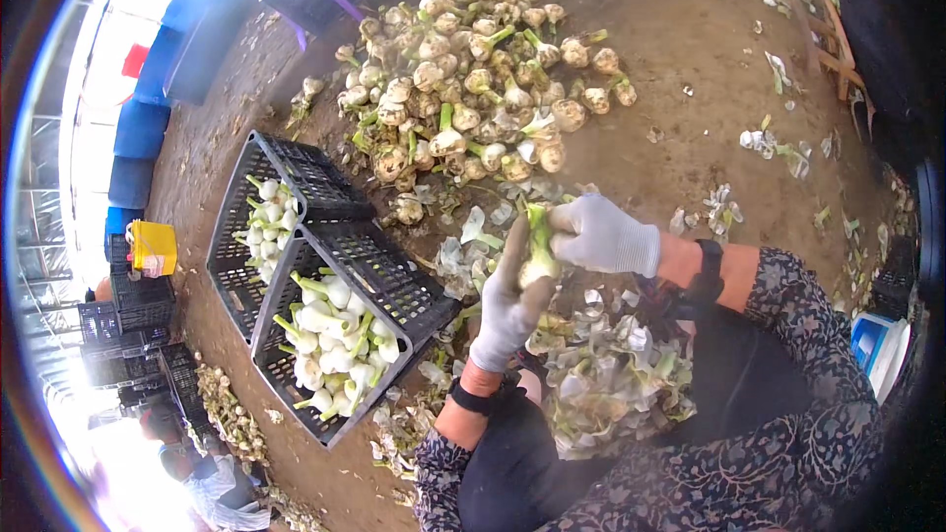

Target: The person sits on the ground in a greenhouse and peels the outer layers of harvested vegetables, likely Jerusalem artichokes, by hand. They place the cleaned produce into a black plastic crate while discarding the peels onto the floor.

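Observation:
Between my two gloved hands is a garlic bulb (540,266) with a short green stem, held stem up in the picture. My left hand (514,292) wraps its fingers around the bulb's side and base. My right hand (602,234) pinches at the stem from the other side. Beyond them lies a large heap of soil-stained garlic bulbs (451,81). Peeled white garlic bulbs (336,332) with cut stems fill part of the nearer black plastic crate (277,310); more white bulbs (272,225) are in the crate behind it. Stripped garlic skins (606,384) lie between my legs.
A yellow bucket (154,247) and stacked black crates (140,303) stand at the far left, near blue containers (140,129). Another person (214,488) is at the lower left beside a row of garlic (229,414). A wooden frame (835,52) stands at the upper right.

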Tool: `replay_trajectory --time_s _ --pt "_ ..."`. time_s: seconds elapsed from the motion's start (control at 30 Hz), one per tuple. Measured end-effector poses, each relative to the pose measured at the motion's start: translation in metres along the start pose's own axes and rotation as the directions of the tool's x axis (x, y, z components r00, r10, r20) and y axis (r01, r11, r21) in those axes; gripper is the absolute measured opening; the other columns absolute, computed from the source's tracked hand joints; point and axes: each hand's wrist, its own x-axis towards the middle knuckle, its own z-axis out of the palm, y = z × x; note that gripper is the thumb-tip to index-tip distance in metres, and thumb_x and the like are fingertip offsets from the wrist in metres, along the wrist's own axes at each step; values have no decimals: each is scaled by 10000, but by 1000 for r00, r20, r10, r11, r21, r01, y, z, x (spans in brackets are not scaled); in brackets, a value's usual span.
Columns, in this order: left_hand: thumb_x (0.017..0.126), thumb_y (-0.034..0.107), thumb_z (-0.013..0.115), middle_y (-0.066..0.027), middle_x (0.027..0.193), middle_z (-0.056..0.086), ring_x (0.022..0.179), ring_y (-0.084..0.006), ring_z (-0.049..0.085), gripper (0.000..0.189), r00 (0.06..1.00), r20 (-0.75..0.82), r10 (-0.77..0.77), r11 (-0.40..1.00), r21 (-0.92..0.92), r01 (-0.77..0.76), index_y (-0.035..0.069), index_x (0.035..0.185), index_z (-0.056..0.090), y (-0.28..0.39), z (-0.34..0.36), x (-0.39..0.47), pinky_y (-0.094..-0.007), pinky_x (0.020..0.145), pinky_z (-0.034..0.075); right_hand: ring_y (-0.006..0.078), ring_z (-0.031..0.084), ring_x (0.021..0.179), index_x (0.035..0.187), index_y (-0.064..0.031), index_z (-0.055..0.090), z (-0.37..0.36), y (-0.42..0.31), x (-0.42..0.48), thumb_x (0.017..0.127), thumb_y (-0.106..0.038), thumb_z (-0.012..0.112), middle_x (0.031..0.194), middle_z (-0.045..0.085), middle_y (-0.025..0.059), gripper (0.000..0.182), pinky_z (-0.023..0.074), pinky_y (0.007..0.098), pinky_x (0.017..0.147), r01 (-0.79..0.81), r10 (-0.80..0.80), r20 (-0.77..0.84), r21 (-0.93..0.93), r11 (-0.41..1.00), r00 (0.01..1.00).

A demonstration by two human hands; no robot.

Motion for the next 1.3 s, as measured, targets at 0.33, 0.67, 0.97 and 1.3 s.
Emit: replay_trajectory --time_s 0.33,0.67,0.97,1.3 --pt "892 659 460 -93 1156 627 773 -177 639 774 875 230 -426 346 -852 392 89 1414 412 -22 -25 -5 -270 519 507 49 551 774 1129 8 647 16 6 -1 882 -98 587 880 689 18 275 482 262 695 -20 -34 123 415 910 992" --pt "951 594 400 -158 1386 473 1239 -235 498 806 990 -11 -138 950 -285 129 -21 1461 294 -32 -20 9 -345 1011 422 26 541 673 933 37 697 35 18 10 847 -138 662 741 651 -35 198 446 226 571 -288 272 114 561 776 956" --pt "933 582 449 -102 951 635 636 -136 602 706 946 -109 -306 853 -473 221 10 1347 454 -36 1 11 -242 527 480 60 542 633 857 49 678 40 42 19 782 -106 610 688 639 12 185 459 263 566 -179 224 -37 483 857 974" --pt "939 495 495 -98 928 640 624 -165 617 556 900 106 -422 533 -774 341 69 1295 496 -41 -9 14 -233 514 525 107 595 665 889 40 683 37 31 18 798 -123 572 713 667 86 217 493 308 614 -170 240 -62 538 826 969"
